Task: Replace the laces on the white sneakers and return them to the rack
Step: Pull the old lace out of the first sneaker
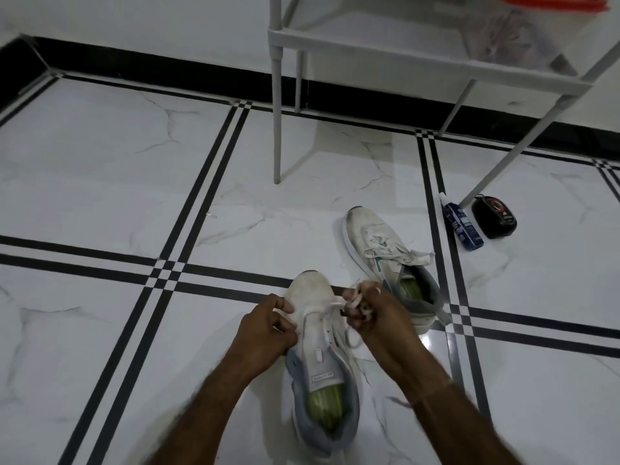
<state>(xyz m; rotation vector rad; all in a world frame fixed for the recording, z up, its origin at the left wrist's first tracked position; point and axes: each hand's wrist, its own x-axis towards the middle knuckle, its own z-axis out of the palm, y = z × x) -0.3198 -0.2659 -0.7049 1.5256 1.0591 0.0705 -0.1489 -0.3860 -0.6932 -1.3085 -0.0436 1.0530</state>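
My left hand (pixel 265 325) presses its curled fingers against the side of the near white mesh sneaker with grey collar and green insole (pixel 320 360), which lies on the white marble floor with black stripes (pixel 100 196). My right hand (pixel 375 317) is closed around a bunched white lace (pixel 355 302) at its eyelets. Just beyond lies the second white sneaker, still laced (pixel 385 253). Farther right, under the white metal rack (pixel 402 52), lie a blue tube (pixel 463 226) and a black oval case (pixel 495 218).

the floor (pixel 100 182) is white with black lines that cross. a black strip (pixel 167 67) runs along the bottom of the wall. a blue bottle (pixel 463 223) lies on the floor, just beside a round black thing (pixel 495 217) with some red on it.
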